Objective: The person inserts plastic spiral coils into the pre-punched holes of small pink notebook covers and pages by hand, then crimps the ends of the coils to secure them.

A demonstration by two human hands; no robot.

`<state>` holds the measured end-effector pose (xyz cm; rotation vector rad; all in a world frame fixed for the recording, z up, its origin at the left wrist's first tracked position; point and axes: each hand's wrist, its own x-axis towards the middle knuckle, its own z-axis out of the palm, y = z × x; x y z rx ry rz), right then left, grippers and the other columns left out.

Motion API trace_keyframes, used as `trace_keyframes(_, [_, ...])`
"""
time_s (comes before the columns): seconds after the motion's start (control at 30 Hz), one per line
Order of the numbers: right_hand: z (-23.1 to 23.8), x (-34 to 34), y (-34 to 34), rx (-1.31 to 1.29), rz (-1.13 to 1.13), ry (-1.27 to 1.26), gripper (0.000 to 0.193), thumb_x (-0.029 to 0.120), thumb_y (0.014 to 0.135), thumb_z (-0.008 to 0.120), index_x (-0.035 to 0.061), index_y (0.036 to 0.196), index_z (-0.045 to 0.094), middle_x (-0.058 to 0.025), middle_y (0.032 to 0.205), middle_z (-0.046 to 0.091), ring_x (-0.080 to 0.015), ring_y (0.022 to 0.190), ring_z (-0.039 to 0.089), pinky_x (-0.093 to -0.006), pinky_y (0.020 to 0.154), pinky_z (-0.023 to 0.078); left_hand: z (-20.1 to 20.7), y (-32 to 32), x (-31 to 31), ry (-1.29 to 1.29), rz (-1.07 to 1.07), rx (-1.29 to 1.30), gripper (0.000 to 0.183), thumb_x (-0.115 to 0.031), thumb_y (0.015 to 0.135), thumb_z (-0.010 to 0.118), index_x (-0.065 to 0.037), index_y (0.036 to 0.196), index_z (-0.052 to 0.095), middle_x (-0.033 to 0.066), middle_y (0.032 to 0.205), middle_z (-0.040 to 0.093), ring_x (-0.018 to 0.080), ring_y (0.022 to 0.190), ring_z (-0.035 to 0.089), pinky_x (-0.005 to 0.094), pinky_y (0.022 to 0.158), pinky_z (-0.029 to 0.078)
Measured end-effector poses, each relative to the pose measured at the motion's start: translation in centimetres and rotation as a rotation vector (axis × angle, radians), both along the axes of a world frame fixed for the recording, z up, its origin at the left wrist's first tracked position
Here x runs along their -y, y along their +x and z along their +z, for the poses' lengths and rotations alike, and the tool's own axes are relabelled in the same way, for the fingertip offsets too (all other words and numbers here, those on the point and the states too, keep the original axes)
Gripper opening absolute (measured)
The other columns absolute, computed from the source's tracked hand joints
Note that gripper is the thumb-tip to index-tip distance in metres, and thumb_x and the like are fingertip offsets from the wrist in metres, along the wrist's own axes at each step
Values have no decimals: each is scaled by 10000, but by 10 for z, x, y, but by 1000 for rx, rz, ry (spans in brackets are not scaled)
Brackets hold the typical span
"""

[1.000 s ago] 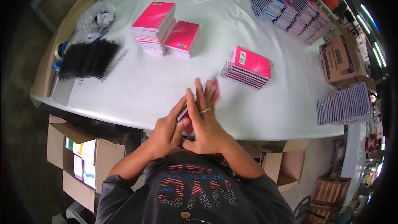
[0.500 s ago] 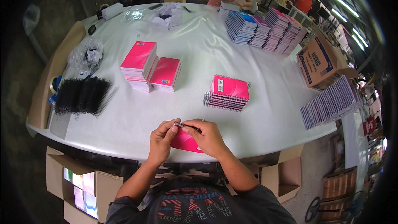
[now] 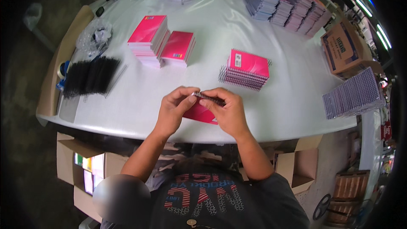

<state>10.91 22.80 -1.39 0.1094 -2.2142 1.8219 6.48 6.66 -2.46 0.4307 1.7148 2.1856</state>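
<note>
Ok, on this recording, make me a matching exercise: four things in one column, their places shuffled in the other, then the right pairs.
1. Lone pink notebook
2. Black wire coils
3. Brown box with blue bands
4. Open carton with colourful contents

A. Beyond the near edge of the table, to the left
B. Right side of the table
C. Held by the left hand and right hand
D. Left side of the table

Pairs: 1-C, 2-D, 3-B, 4-A

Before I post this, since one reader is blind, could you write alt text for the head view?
A person's left hand and right hand hold a pink notebook by its spiral edge over a white tablecloth. Beyond them stand two pink-topped stacks at left and a spiral-bound notebook pile at right. Black coils lie farther left.
</note>
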Motion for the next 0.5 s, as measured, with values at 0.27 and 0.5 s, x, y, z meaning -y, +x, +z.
trace_keyframes(0.27, [0,-9,9,18,63,-57,148,-17,756,704,-25,884,629,-59,785,637,-88,716,598,-226,638,471,0,-12,7,46,-208,12,128,-57,864,576,-24,985,603,10,915,610,69,833,538,216,760,437])
trace_keyframes(0.5, [0,-8,15,47,51,-195,168,-16,716,729,-24,843,619,-59,764,592,-102,667,578,-247,605,460,7,-16,2,69,-336,-22,144,59,791,549,-25,904,581,3,881,581,65,786,528,213,681,429])
